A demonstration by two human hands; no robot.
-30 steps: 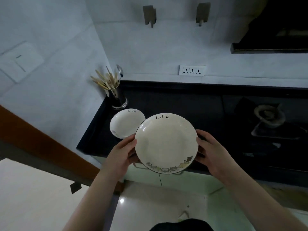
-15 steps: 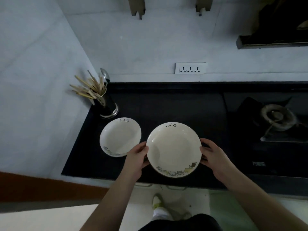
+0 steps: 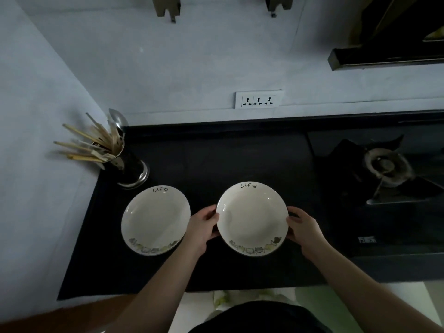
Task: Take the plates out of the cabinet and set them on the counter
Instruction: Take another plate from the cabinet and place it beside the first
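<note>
The person stands square to the black counter [image 3: 240,159] with a white plate [image 3: 252,218] held between both hands, low over the dark surface and a little back from its front edge. The left hand [image 3: 203,227] curls its fingers and thumb around the plate's left rim, and the right hand [image 3: 304,228] grips the right rim the same way, so the plate lies directly between the two palms with neither hand nearer than the other. A round plate has no long axis to speak of, but the word "Life" sits at its far rim and the printed border at the near rim, so it is squared to the person. From this height I cannot tell whether its base already touches the counter or hangs just above it; the dark top swallows any shadow. A second plate [image 3: 155,219], of the same pattern, lies flat on the counter just to the left, and the left hand fills the gap between the two rims, its back close to that plate's right edge. That is the tight side: I would judge that the left fingers need to slide out toward the person, not sideways. On the right there is bare counter before the gas burner [image 3: 386,165], and plenty behind, up to the wall. The utensil holder [image 3: 127,167] with its chopsticks stands in the back left corner, near the second plate's far rim but well apart from the held one.
</note>
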